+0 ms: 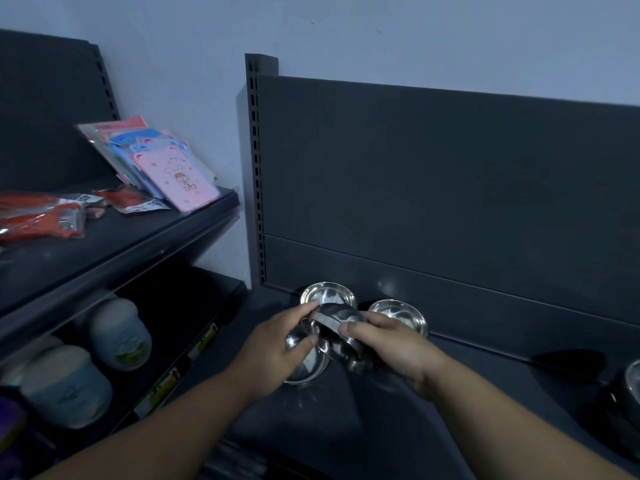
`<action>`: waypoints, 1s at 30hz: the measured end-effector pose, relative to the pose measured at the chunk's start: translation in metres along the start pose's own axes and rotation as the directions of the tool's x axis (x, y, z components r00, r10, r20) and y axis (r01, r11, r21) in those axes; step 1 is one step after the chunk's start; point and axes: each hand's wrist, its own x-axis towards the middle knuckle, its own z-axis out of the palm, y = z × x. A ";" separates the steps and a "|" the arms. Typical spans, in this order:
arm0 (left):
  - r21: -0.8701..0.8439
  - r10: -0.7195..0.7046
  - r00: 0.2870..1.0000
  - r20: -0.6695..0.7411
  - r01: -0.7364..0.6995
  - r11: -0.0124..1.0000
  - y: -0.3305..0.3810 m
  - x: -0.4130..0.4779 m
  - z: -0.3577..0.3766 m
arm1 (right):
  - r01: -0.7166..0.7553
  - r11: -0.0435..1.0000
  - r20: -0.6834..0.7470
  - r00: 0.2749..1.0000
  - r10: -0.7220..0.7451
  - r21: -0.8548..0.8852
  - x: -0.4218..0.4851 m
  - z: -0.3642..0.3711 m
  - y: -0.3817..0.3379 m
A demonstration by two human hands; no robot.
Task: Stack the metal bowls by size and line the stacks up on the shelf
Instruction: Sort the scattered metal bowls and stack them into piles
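Observation:
Both my hands hold shiny metal bowls above the dark shelf. My left hand grips a shallow metal bowl by its rim. A tilted bowl is held from the right by my right hand, its fingers curled over the edge; my left fingertips touch its top. Behind the hands, two more metal bowls stand on the shelf against the back panel: one at the left and one at the right, partly hidden by my right hand.
A dark round object sits at the shelf's right edge. To the left, another shelving unit carries pink and blue packets and red packs on top, with pale lidded jars below. The shelf's slotted upright rises behind.

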 end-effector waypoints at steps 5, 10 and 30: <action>0.111 0.024 0.993 -0.113 -0.011 0.994 0.000 0.002 -0.004 | -0.019 0.994 -0.015 1.000 0.021 0.108 0.010 -0.006 0.008; 0.085 -0.094 0.966 -0.239 0.118 0.989 0.005 0.007 -0.003 | 0.028 0.942 -0.061 0.998 -0.009 0.335 0.016 -0.011 0.015; 0.167 -0.466 0.843 -0.268 0.517 0.840 -0.013 -0.003 -0.023 | -0.186 0.951 -0.574 0.762 0.299 0.249 0.051 -0.048 0.087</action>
